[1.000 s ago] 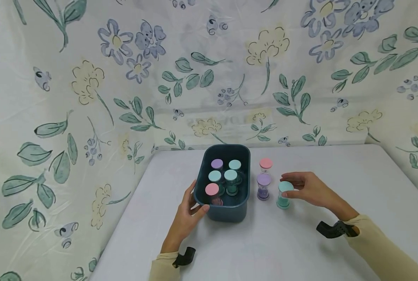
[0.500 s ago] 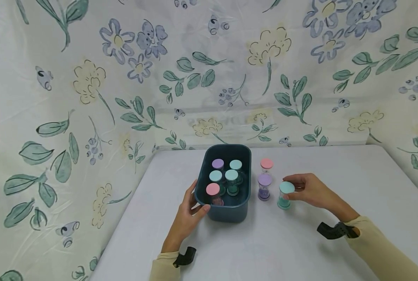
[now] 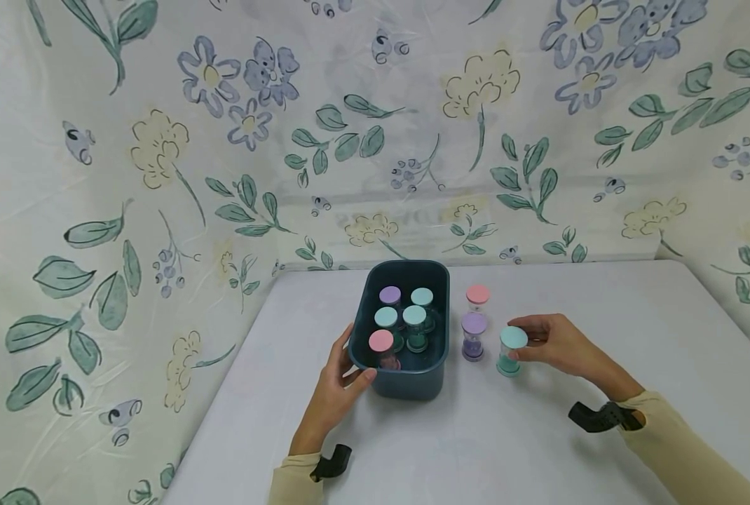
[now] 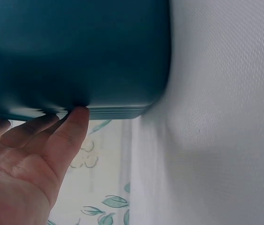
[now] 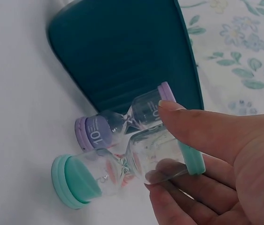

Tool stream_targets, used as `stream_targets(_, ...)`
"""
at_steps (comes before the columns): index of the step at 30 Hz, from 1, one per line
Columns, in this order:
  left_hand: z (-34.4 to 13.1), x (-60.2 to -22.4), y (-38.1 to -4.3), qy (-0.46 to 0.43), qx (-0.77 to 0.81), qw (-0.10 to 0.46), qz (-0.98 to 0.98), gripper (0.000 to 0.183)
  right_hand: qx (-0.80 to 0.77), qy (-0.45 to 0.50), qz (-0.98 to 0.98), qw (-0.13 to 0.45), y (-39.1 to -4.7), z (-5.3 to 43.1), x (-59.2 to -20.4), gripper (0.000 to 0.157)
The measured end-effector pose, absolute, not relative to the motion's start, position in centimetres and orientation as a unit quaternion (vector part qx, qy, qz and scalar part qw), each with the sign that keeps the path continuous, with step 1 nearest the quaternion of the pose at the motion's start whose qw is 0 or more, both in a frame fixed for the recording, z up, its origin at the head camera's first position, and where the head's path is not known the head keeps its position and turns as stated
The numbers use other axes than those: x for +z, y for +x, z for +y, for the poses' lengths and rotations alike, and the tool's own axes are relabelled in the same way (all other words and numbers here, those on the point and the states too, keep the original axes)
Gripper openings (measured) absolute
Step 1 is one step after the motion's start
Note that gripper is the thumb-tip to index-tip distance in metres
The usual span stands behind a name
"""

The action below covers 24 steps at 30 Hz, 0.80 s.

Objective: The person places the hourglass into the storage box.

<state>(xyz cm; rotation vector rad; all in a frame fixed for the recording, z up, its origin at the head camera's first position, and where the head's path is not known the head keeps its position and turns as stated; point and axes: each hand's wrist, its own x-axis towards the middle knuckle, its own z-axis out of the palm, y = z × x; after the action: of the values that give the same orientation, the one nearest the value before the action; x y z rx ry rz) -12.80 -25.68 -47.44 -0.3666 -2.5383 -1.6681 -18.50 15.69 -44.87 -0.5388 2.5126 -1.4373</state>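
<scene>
My left hand (image 3: 333, 393) holds the near left corner of a dark teal plastic bin (image 3: 406, 386), thumb at the front and fingers along the left side. Inside the bin stand several hourglass sand timers with purple, mint and pink caps. To the right of the bin, my right hand (image 3: 554, 344) grips an upright mint-capped sand timer (image 5: 82, 180) by its upper part, thumb on one side and fingers on the other. Its mint sand lies in the lower bulb. Close beside it stands a purple-capped sand timer (image 3: 473, 337), marked 10 in the right wrist view.
A pink-capped sand timer (image 3: 477, 297) stands behind the purple one. All of this is on a white table (image 3: 451, 456). A floral curtain (image 3: 381, 140) hangs behind the table and along its sides. Black bands with camera mounts sit at both wrists.
The right thumb has slid slightly down from the mint timer's cap onto its side. The left hand, the bin and the other timers stay where they were.
</scene>
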Motion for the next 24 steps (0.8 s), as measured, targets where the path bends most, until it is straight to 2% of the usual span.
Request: stream_targets(24, -25.6, -47.5, -12.8, -0.122, -0.54, 0.049, -0.831, 0.082, -0.575, -0.149, 0.799, 0.094, -17.8, 16.5, -47.0, 0.057)
